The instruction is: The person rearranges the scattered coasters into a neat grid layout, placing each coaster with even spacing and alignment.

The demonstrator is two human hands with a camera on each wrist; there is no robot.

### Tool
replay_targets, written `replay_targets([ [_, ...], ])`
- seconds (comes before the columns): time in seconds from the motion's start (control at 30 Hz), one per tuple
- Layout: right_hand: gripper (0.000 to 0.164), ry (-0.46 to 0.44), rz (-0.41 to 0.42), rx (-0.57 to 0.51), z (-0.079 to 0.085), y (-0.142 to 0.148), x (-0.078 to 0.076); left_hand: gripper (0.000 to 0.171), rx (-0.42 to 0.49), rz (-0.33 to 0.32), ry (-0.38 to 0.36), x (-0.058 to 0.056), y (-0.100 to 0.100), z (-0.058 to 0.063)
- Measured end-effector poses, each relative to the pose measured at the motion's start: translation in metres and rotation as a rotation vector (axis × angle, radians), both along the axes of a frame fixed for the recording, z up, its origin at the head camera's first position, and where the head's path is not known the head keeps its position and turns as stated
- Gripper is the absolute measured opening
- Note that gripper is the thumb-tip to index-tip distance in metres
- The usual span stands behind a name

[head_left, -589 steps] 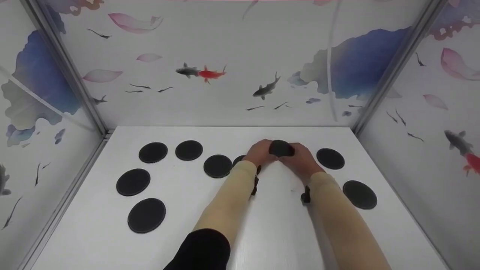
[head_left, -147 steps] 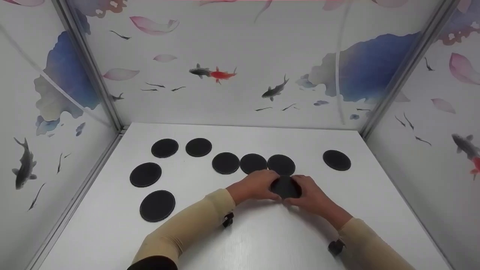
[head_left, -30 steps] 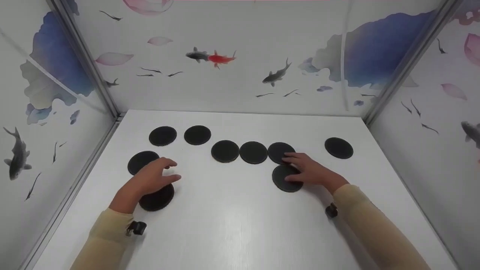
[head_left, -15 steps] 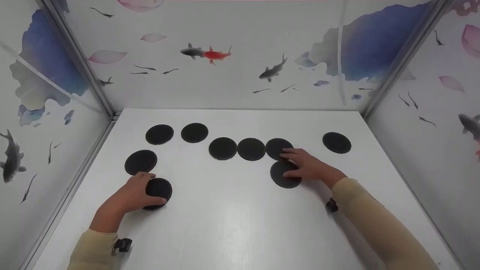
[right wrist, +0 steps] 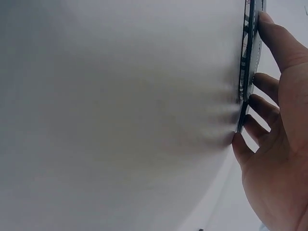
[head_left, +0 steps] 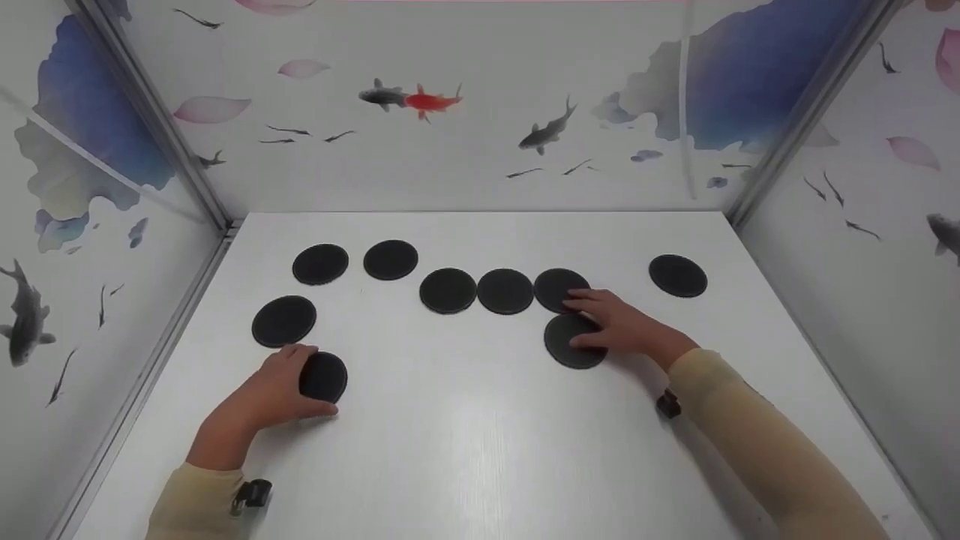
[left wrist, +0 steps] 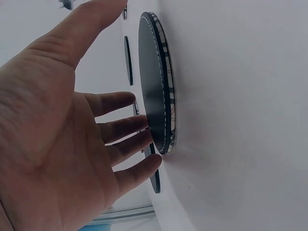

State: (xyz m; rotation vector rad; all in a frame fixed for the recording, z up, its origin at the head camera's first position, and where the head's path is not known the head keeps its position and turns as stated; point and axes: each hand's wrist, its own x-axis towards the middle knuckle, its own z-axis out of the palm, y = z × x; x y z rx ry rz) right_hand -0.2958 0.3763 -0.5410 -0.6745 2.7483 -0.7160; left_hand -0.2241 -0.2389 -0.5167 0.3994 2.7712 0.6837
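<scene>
Round black leather-look coasters lie on the white table. My left hand (head_left: 270, 391) is at the near-left coaster (head_left: 328, 377), thumb by its near edge and fingers by its far edge. In the left wrist view this coaster (left wrist: 153, 82) shows white stitching and a patterned edge, and the spread fingers reach its rim without curling round it. My right hand (head_left: 634, 326) rests with its thumb on the front coaster (head_left: 564, 346) of the middle group and its fingertips over the coaster (head_left: 555, 286) just behind. The right wrist view shows those fingers extended along the coaster edges.
Two more coasters, a centre one (head_left: 505, 291) and its left neighbour (head_left: 448, 291), continue the middle row. Several others lie about: far left (head_left: 320, 264), back (head_left: 391, 259), left (head_left: 283, 321) and right (head_left: 678, 275). Patterned walls (head_left: 465, 172) enclose the table (head_left: 450, 450) on three sides.
The front middle coaster, held by both hands earlier, now lies against the row. A coaster has gone from the right side. The left hand has moved left and down to the near-left coaster.
</scene>
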Motion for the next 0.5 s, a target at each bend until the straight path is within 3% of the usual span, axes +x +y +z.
replay_targets([
  [0.23,0.083,-0.002,-0.006,0.004,0.0018,-0.0011,0.0006,0.115,-0.064,0.009,0.037,0.0039,-0.0019,-0.0034],
  [0.5,0.084,-0.006,-0.014,-0.005,-0.0008,0.0001,0.0003,0.108,-0.061,0.004,0.080,0.0005,-0.0023,-0.0050],
])
